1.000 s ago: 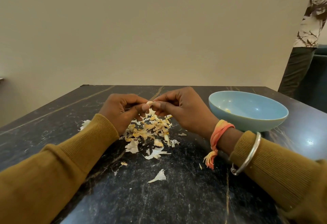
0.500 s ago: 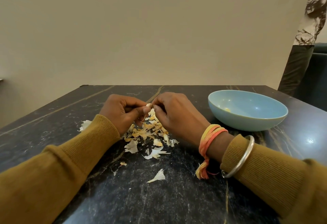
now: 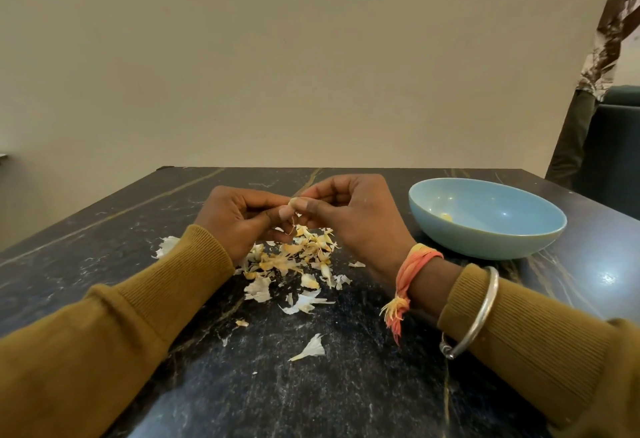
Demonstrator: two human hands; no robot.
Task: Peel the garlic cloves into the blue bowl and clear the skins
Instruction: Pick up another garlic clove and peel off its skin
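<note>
Left hand (image 3: 242, 219) and right hand (image 3: 353, 216) both pinch one small pale garlic clove (image 3: 297, 202) at the fingertips, just above a messy heap of white-yellow skins (image 3: 294, 259). The blue bowl (image 3: 485, 243), off to the right, holds one yellowish bit. It's all on a black veined marble table (image 3: 311, 385) against a plain beige wall (image 3: 277, 57).

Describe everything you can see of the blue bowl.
The blue bowl is wide, shallow and pale blue, glossy like glazed ceramic. It stands upright on the dark table, to the right of the right hand and apart from it. Inside lies one small pale yellow piece, likely a peeled clove.
</note>
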